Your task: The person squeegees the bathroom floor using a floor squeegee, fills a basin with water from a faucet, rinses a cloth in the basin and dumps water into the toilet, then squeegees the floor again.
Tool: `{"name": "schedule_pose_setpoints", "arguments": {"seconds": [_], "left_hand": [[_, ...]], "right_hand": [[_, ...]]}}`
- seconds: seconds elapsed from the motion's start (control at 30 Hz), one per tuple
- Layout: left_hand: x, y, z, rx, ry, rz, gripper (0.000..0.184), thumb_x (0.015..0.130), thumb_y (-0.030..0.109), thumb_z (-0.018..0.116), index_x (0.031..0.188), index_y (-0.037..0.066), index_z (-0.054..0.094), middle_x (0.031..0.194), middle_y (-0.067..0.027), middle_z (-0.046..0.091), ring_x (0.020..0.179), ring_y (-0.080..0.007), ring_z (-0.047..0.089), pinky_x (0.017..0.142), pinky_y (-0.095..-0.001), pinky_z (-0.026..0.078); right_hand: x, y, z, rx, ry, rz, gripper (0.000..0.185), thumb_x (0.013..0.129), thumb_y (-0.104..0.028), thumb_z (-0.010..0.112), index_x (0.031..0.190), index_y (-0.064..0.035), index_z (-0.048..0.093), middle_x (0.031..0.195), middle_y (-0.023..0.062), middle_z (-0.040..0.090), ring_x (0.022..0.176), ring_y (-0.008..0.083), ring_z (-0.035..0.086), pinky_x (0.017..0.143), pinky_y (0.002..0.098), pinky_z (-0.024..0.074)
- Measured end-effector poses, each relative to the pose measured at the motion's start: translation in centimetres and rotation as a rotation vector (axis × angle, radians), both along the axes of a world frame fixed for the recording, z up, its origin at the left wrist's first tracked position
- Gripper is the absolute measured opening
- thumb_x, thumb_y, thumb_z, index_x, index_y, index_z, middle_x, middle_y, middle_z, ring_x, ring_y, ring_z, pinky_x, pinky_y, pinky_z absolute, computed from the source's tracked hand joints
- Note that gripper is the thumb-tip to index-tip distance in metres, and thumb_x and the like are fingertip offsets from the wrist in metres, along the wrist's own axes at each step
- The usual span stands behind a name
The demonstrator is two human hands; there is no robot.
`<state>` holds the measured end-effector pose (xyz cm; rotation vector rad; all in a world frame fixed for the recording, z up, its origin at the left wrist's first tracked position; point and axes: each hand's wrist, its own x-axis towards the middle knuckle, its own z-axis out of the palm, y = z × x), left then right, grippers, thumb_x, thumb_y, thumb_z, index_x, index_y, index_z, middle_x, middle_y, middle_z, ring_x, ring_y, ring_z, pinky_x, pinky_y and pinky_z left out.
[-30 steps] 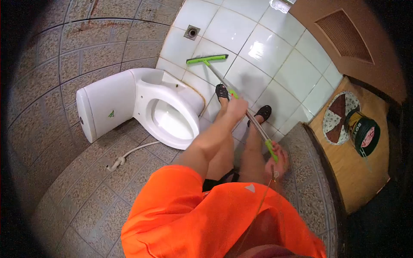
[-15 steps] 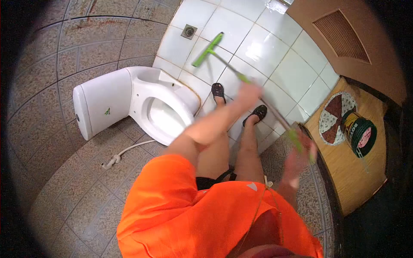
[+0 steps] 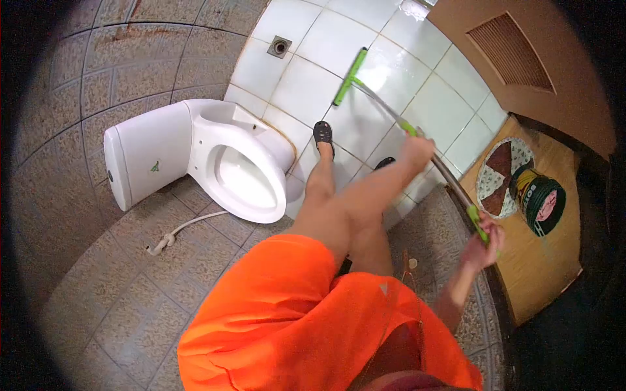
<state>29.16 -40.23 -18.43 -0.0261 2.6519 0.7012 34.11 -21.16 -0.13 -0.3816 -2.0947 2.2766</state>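
Note:
A green-headed floor squeegee stands with its blade on the white tiled floor, its metal pole slanting down to the right. My left hand is closed round the pole just above the lower green grip. At the upper end, my right hand wraps round the other green grip. The blade lies beyond my left shoe, apart from it. My left forearm partly hides my right shoe.
A white toilet is on the left, with a pale hose beside it. A square floor drain lies near the far wall. To the right are a brown vented door, a patterned round mat and a dark bucket.
The squeegee head has moved right across the tiles, away from the drain side. Both my hands have shifted right with the pole, still gripping it.

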Motion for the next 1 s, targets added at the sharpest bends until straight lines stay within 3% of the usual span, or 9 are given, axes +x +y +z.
{"name": "schedule_pose_setpoints", "arguments": {"seconds": [0.13,0.3,0.4,0.6,0.7,0.83,1.0], "left_hand": [[0.4,-8.3,1.2,-0.037,-0.008,0.073,0.016,0.082,0.018,0.052,0.081,0.005,0.061,0.085,-0.0184,0.061,0.079,-0.0351,0.063,0.066,-0.0467,0.051],[0.3,-14.4,0.7,-0.069,-0.054,0.147,0.015,0.081,0.019,0.054,0.084,0.006,0.060,0.096,-0.0192,0.059,0.083,-0.0354,0.062,0.067,-0.0464,0.052],[0.2,-17.1,0.3,-0.129,0.015,0.181,0.011,0.075,0.015,0.059,0.082,0.007,0.063,0.095,-0.0176,0.060,0.081,-0.0335,0.063,0.066,-0.0432,0.052],[-0.5,-21.6,0.5,-0.098,0.000,0.141,0.012,0.077,0.016,0.058,0.085,0.007,0.061,0.102,-0.0198,0.060,0.082,-0.0363,0.063,0.068,-0.0444,0.053],[-1.3,-24.3,1.3,-0.107,0.014,0.148,0.011,0.076,0.014,0.058,0.085,0.008,0.061,0.099,-0.0176,0.060,0.082,-0.0348,0.063,0.068,-0.0431,0.053],[-3.4,-32.3,2.4,-0.126,0.104,0.153,0.010,0.074,0.009,0.055,0.083,0.008,0.060,0.092,-0.0136,0.061,0.083,-0.0301,0.063,0.069,-0.0438,0.052],[-8.0,-46.5,1.5,-0.192,0.117,0.114,0.013,0.075,0.010,0.054,0.086,0.009,0.061,0.090,-0.0150,0.062,0.086,-0.0350,0.061,0.072,-0.0446,0.049]], "right_hand": [[-0.3,-7.6,-1.8,-0.069,-0.015,-0.002,0.017,0.086,-0.014,0.046,0.077,-0.0006,0.050,0.076,0.0135,0.054,0.086,0.0309,0.056,0.090,0.0495,0.0394],[-0.3,-14.2,-3.0,-0.156,-0.064,-0.059,0.019,0.085,-0.015,0.046,0.075,-0.0003,0.049,0.076,0.0146,0.054,0.086,0.0311,0.056,0.090,0.0493,0.0396],[-0.7,-17.4,-2.9,-0.143,-0.038,-0.051,0.021,0.086,-0.016,0.046,0.073,-0.0005,0.049,0.075,0.0147,0.054,0.085,0.0311,0.055,0.089,0.0489,0.0398],[-1.5,-21.9,-2.5,-0.134,0.051,0.020,0.019,0.086,-0.015,0.044,0.074,-0.0012,0.048,0.075,0.0144,0.054,0.086,0.0314,0.055,0.089,0.0480,0.0403],[-2.6,-24.4,-2.3,-0.214,0.099,-0.005,0.014,0.082,-0.010,0.048,0.076,0.0015,0.049,0.079,0.0182,0.058,0.087,0.0324,0.058,0.085,0.0462,0.0437],[-6.0,-31.0,-0.5,-0.164,0.167,0.270,0.011,0.082,-0.009,0.052,0.080,0.0017,0.053,0.084,0.0177,0.060,0.094,0.0323,0.058,0.090,0.0466,0.0421],[-11.7,-42.1,-1.6,-0.056,0.299,0.708,0.013,0.079,-0.009,0.059,0.085,0.0022,0.062,0.092,0.0134,0.064,0.099,0.0280,0.059,0.089,0.0368,0.0437]]}}
